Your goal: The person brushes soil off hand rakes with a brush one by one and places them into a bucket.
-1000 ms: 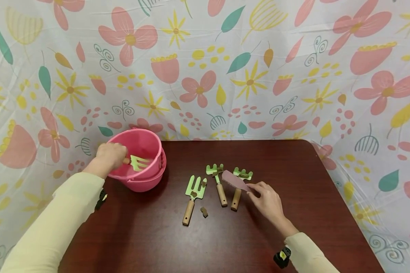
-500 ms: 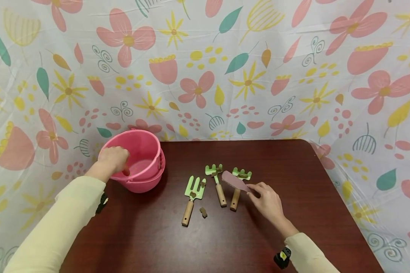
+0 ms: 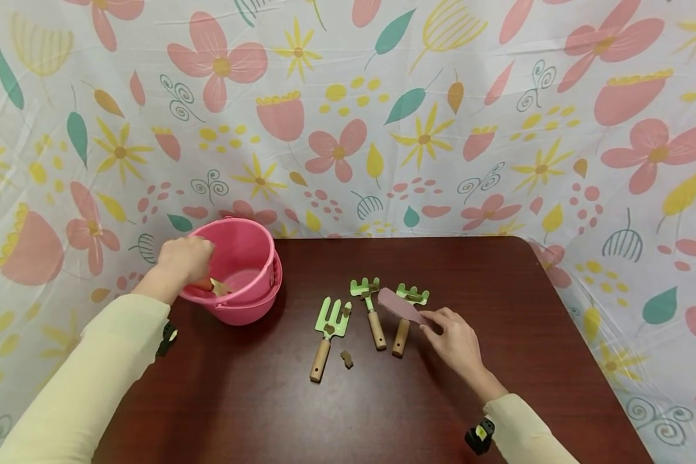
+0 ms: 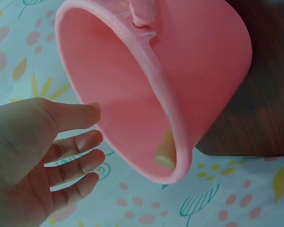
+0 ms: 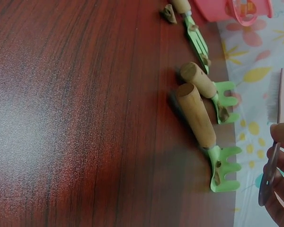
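Note:
Two pink buckets (image 3: pixel 240 243), one nested in the other, stand at the table's left. My left hand (image 3: pixel 184 261) is over the upper bucket's left rim. In the left wrist view its fingers are loosely bent, with nothing between them. Inside the bucket lies a hand tool, its wooden handle (image 4: pixel 167 151) partly showing; its head is blurred in the head view. My right hand (image 3: pixel 455 341) holds a mauve brush (image 3: pixel 399 305) by the handle, with pale bristles (image 5: pixel 273 97) visible in the right wrist view. Below the brush lies a small green rake (image 5: pixel 222 165).
A second green rake (image 3: pixel 376 322) and a green hand fork (image 3: pixel 330 322) lie left of the brush. Brown bits cling to their heads, and one brown piece (image 3: pixel 347 359) lies on the dark wooden table (image 3: pixel 301 425). A flowered cloth (image 3: pixel 348 161) hangs behind.
The green-headed fork my left hand held over the bucket is out of its fingers and down inside the bucket. My right hand and the brush have stayed almost still.

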A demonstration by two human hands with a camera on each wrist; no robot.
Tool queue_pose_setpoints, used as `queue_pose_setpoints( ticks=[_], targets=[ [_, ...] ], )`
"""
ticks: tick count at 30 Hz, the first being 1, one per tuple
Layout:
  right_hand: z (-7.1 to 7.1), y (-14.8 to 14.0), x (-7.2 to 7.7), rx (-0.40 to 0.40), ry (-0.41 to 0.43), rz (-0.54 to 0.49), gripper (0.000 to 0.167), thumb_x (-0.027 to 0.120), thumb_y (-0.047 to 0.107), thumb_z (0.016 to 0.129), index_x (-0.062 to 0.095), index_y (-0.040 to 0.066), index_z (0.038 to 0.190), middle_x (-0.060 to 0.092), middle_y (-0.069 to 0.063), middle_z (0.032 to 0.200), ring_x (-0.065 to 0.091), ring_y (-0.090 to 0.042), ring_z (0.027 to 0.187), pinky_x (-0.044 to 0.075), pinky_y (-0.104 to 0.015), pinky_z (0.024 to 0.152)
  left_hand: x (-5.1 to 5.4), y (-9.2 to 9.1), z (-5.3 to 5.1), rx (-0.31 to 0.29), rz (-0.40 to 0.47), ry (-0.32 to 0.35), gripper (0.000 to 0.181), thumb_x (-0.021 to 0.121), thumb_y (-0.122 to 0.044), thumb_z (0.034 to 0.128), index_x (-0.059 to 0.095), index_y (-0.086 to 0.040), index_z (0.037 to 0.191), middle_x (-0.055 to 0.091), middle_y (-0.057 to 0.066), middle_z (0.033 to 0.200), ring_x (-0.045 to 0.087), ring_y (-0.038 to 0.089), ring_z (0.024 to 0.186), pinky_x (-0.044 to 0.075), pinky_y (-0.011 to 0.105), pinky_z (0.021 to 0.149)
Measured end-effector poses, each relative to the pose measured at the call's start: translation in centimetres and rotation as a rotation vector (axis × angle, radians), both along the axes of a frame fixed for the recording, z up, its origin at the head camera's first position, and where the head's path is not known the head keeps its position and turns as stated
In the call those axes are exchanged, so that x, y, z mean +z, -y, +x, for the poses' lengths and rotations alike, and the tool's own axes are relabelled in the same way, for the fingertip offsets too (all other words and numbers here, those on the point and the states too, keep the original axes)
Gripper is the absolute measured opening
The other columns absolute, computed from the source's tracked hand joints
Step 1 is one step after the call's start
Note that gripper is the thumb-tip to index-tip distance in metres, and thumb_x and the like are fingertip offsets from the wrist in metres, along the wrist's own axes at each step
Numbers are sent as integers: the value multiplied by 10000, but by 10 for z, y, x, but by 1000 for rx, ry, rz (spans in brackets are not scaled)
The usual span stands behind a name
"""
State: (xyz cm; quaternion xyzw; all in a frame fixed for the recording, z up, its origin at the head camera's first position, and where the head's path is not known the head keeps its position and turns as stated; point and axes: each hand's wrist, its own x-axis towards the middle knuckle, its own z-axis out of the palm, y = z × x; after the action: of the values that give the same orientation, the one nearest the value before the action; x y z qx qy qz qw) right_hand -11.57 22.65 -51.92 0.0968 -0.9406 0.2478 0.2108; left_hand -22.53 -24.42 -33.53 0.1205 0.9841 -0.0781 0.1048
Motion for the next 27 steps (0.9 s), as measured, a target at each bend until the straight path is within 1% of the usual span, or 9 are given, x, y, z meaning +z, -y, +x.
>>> queue_pose_setpoints(
  ticks=[6,9,14,18,22,25,27],
  targets=[
    [-1,-1,0,-6,2,-3,268,758,179,743,711,188,1007,621,39,848,501,-93,653,387,-260,510,1,-6,3,-48,27,-47,232,721,-146,730,629,-63,926,593,93,826,567,268,742,502,462,572],
    [-1,0,0,-7,8,-4,269,756,182,746,709,192,1011,618,44,849,504,-101,653,381,-255,505,3,-12,5,-78,41,-78,194,687,-133,769,642,-67,946,597,93,843,578,277,792,506,478,582],
    [0,1,1,-6,5,-6,266,756,179,746,710,186,1008,617,43,845,508,-112,647,379,-254,505,5,-23,7,-121,67,-142,210,659,-134,804,655,-59,1000,607,101,874,597,304,849,516,494,635],
    [0,1,2,-9,2,-3,264,758,177,744,711,185,1004,616,44,838,502,-106,645,381,-257,508,5,-32,8,-160,69,-185,267,679,-154,795,651,-48,1039,613,120,905,601,314,856,517,493,675],
    [0,1,2,-9,-2,-2,263,757,171,742,711,186,1001,615,46,832,499,-105,644,383,-259,509,5,-40,11,-189,61,-202,312,687,-171,796,637,-43,1076,607,131,942,592,311,869,518,469,674],
    [0,1,2,-9,-7,-4,261,758,169,739,713,188,995,613,52,826,491,-102,638,377,-255,505,5,-45,14,-209,61,-209,290,675,-183,810,632,-50,1064,592,126,942,579,308,868,513,457,673],
    [0,1,1,-8,-12,-6,260,758,168,737,713,190,992,611,56,822,486,-99,633,373,-252,502,4,-48,15,-222,63,-214,296,676,-202,812,629,-58,1067,585,123,957,568,310,880,507,459,694]
  ],
)
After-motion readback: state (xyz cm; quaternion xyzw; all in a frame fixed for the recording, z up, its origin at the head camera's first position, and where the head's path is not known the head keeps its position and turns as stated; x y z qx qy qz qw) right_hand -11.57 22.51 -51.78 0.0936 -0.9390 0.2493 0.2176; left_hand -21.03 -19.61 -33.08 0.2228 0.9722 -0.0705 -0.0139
